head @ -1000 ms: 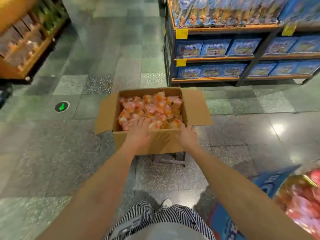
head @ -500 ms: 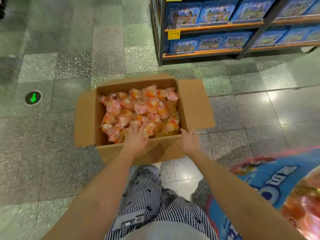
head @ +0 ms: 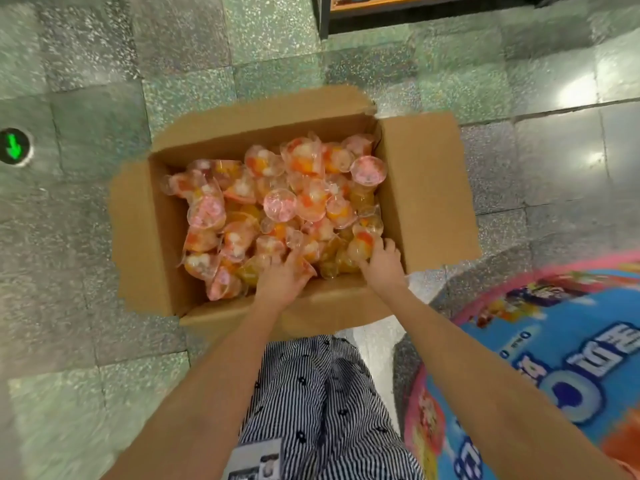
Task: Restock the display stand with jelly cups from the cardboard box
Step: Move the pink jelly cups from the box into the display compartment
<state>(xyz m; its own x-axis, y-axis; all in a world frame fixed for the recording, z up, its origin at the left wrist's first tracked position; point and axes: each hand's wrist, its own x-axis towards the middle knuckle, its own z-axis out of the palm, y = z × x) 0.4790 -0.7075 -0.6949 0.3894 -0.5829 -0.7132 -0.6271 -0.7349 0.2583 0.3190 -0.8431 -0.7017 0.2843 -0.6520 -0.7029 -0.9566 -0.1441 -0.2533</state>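
**Two hands reaching down among the jelly cups (head: 277, 209)**

Striped trousers (head: 318, 393) are filling the near edge, and the blue-and-pink display stand (head: 540, 358) is curving in at the right. Half a second ago the hands were at the near rim of the cardboard box (head: 429, 188). Now they are working apart inside it. The left hand (head: 282, 275) is burying its fingers in the pile, grip unreadable. The right hand (head: 382, 263) is curling round a cup by the right wall. A pickup is probably starting, though nothing is leaving the box yet. Farther off, a shelf base (head: 415, 8) is showing.
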